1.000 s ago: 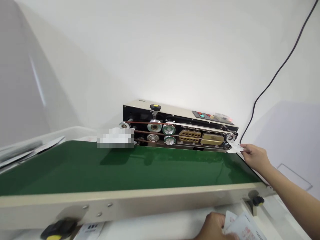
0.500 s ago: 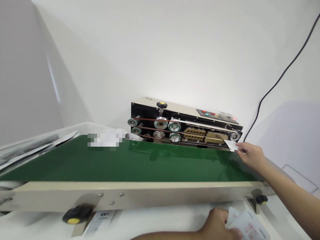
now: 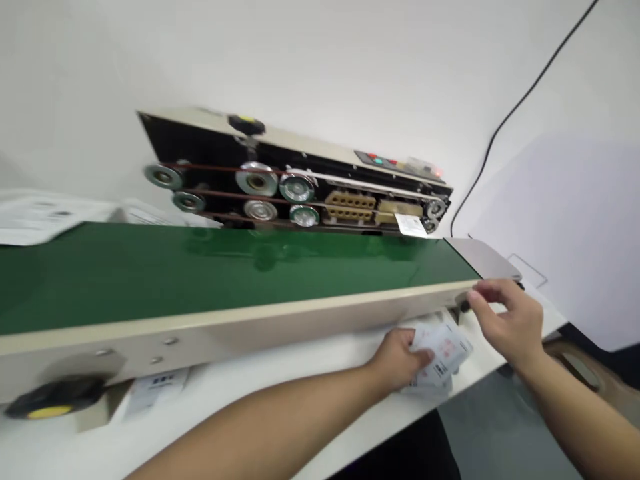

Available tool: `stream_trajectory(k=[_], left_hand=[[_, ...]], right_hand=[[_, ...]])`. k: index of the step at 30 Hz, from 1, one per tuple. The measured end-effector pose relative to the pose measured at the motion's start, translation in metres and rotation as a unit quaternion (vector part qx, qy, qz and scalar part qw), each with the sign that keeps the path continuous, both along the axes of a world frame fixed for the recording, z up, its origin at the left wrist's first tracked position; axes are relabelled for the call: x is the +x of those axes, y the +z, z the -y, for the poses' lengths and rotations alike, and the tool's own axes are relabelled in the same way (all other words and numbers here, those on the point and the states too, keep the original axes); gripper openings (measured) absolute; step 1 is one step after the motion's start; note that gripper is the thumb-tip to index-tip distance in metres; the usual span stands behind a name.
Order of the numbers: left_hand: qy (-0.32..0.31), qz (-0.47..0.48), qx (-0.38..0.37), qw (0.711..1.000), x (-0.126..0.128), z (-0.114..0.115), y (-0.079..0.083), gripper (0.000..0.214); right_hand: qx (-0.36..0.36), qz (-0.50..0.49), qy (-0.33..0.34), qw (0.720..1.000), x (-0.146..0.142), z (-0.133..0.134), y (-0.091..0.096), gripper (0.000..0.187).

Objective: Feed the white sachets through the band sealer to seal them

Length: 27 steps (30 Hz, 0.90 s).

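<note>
From where I stand, the left hand is clamped on a few white packets — thumb on top, the packets fanned in front of the rail, just over the white worktop. Whether any of them rests on the worktop I can't tell. The right hand is at the right end of the rail, beside a small black knob. Its thumb and forefinger are curled with their tips close together, nothing seen between them; whether the tips meet I can't make out.

What matters is how the packets lie from that right grip: to its left and nearer the person, below its fingertips. The upper packet slants, one corner reaching out to the right, towards the right hand; the overlap hides which way its long side runs.

One lone packet is at the right end of the sealer, by the wheels and across the green belt. It lies leftward and farther off from the right hand — which is nearer to it than the left. Two more sheets, a front sheet and a rear sheet, show at the belt's far left
</note>
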State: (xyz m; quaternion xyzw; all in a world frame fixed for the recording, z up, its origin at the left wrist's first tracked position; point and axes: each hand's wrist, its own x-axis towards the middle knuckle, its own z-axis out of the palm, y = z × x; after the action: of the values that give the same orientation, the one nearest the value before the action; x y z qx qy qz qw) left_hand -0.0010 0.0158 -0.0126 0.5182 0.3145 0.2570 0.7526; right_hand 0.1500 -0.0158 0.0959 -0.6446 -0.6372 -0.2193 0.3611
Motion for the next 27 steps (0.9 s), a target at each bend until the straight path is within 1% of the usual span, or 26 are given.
stream_trajectory(k=[2,4,6,8,10,12,14,17,19,20,21,23,25,27], left_hand=[[-0.007,0.000,0.007,1.000,0.000,-0.001,0.001,0.017],[-0.012,0.000,0.015,1.000,-0.001,-0.001,0.002,0.017],[-0.015,-0.002,0.023,1.000,-0.002,0.000,0.003,0.016],[-0.015,-0.008,0.033,0.999,-0.003,0.001,0.003,0.017],[-0.015,-0.013,0.042,0.999,-0.003,0.001,0.003,0.017],[-0.018,-0.011,0.044,0.999,-0.003,0.001,0.003,0.017],[-0.024,-0.007,0.043,0.999,-0.004,0.001,0.002,0.017],[-0.029,0.001,0.041,0.999,-0.004,0.001,0.001,0.019],[-0.032,0.010,0.037,0.999,-0.004,0.001,-0.001,0.023],[-0.036,0.016,0.033,0.999,-0.004,0.000,-0.001,0.026],[-0.041,0.024,0.028,0.998,-0.004,0.000,-0.002,0.030],[-0.054,0.042,0.018,0.998,-0.005,-0.001,-0.001,0.038],[-0.065,0.056,0.007,0.996,-0.006,-0.002,0.000,0.045],[-0.071,0.064,-0.005,0.995,-0.007,-0.002,0.001,0.050]], right_hand=[[-0.071,-0.055,-0.026,0.996,0.000,0.030,-0.022,0.023],[-0.141,-0.119,-0.054,0.981,0.003,0.049,-0.045,0.029],[-0.197,-0.182,-0.062,0.961,0.005,0.057,-0.063,0.030],[-0.214,-0.251,-0.052,0.943,0.006,0.058,-0.074,0.030],[-0.197,-0.294,-0.052,0.934,0.005,0.056,-0.077,0.028],[-0.186,-0.305,-0.063,0.932,0.003,0.054,-0.074,0.027],[-0.207,-0.320,-0.056,0.923,0.000,0.053,-0.069,0.025],[-0.229,-0.338,-0.027,0.912,-0.003,0.053,-0.064,0.023],[-0.223,-0.338,-0.023,0.914,-0.003,0.053,-0.066,0.026],[-0.221,-0.350,-0.025,0.910,-0.002,0.052,-0.069,0.026],[-0.220,-0.372,-0.024,0.902,-0.001,0.052,-0.072,0.027],[-0.211,-0.439,-0.019,0.873,0.001,0.050,-0.079,0.027],[-0.186,-0.525,-0.004,0.830,0.000,0.047,-0.083,0.030],[-0.163,-0.601,0.011,0.782,-0.002,0.044,-0.083,0.034]])
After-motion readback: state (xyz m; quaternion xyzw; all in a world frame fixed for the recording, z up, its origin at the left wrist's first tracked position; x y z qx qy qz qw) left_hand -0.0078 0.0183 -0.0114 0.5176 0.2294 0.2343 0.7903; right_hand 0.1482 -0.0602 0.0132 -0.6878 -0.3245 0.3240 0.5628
